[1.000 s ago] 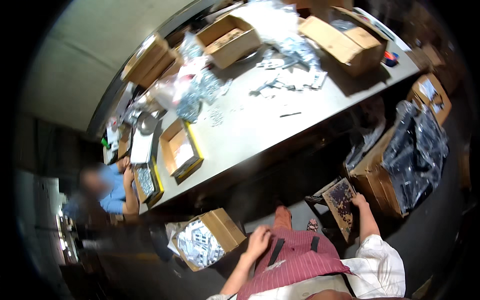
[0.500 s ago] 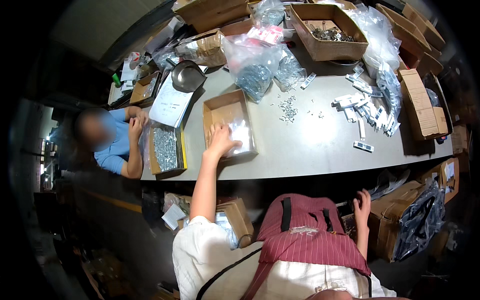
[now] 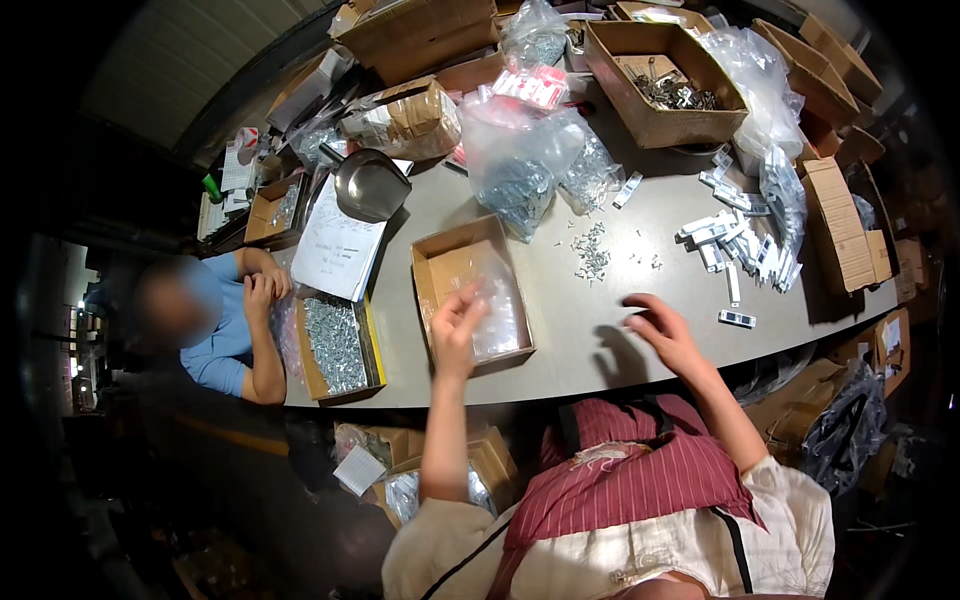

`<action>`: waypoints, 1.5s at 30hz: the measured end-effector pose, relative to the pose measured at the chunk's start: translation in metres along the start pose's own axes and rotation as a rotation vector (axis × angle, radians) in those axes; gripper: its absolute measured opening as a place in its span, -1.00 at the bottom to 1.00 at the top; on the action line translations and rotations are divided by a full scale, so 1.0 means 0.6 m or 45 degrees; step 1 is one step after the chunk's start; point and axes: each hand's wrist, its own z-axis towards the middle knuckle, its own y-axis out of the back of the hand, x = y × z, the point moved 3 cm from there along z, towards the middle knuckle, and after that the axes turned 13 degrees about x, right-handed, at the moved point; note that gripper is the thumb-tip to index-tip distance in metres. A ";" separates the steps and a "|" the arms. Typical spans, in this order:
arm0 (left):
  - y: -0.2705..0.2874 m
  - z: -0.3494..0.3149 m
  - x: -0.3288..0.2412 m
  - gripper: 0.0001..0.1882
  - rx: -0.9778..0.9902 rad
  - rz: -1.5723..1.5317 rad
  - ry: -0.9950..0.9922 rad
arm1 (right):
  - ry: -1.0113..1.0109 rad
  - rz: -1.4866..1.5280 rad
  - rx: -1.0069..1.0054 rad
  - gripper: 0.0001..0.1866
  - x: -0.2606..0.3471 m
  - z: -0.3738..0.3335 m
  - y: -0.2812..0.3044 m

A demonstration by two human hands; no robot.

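Note:
My left hand (image 3: 457,328) is over the near part of an open cardboard box (image 3: 424,283), its fingers pinched together and a little blurred. A thin clear plastic bag (image 3: 497,300) shows at its fingertips, and more clear plastic lies in the box beneath. My right hand (image 3: 660,332) hangs above the table to the right of the box, fingers apart and holding nothing. Beyond the hands lie a scatter of small screws (image 3: 591,252) and a pile of white-and-grey rectangular parts (image 3: 738,232).
A person in blue (image 3: 235,320) sits at left by a box of screws (image 3: 335,345). A metal scoop (image 3: 370,186) rests on written paper (image 3: 338,245). Bags of screws (image 3: 512,190) and a box of metal parts (image 3: 665,120) stand at the back.
My left hand has drawn up from the plastic in the box, its fingers now pinched. My right hand has risen from beside my lap to above the table. The view has shifted slightly.

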 end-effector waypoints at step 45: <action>-0.370 0.041 0.078 -0.87 0.332 1.128 -0.392 | 0.178 -1.603 0.123 -0.79 -0.130 0.124 0.204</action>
